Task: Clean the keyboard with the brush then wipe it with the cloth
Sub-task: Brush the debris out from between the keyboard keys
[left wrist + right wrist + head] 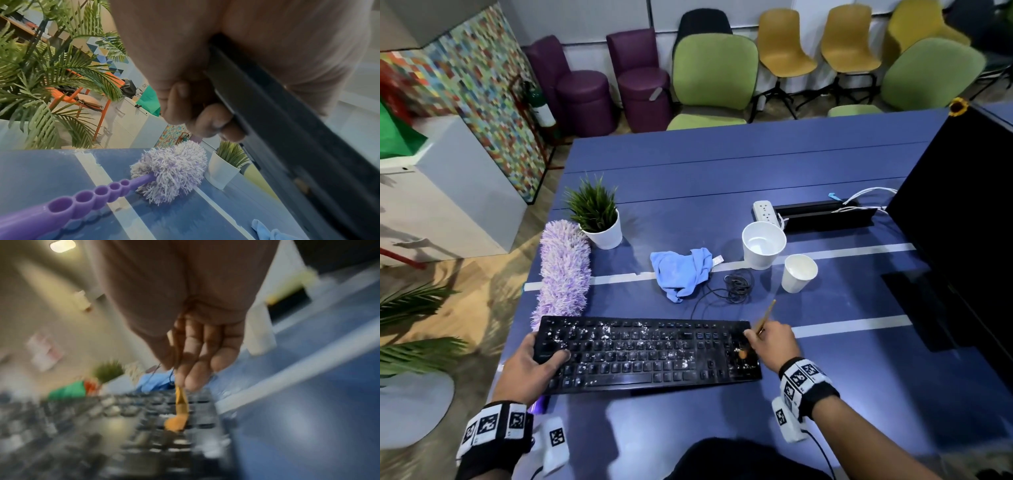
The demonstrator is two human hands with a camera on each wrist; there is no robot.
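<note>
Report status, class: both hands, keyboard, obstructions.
Left hand grips black keyboard end. Right hand pinches thin wooden brush, bristles on right keys. White specks remain. Blue cloth untouched; nothing blocking.

The right wrist view was motion-blurred: keyboard (pixel 131 426) keys smeared, brush (pixel 180 407) bristles indistinct. The left hand (pixel 205 68) hid the keyboard's end; the duster (pixel 115 186) handle ran off-frame.

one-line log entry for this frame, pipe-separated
stage: brushing | left hand: grips keyboard left end | right hand: holds brush, tip on right-side keys | white debris on keys | cloth: unused on table
</note>
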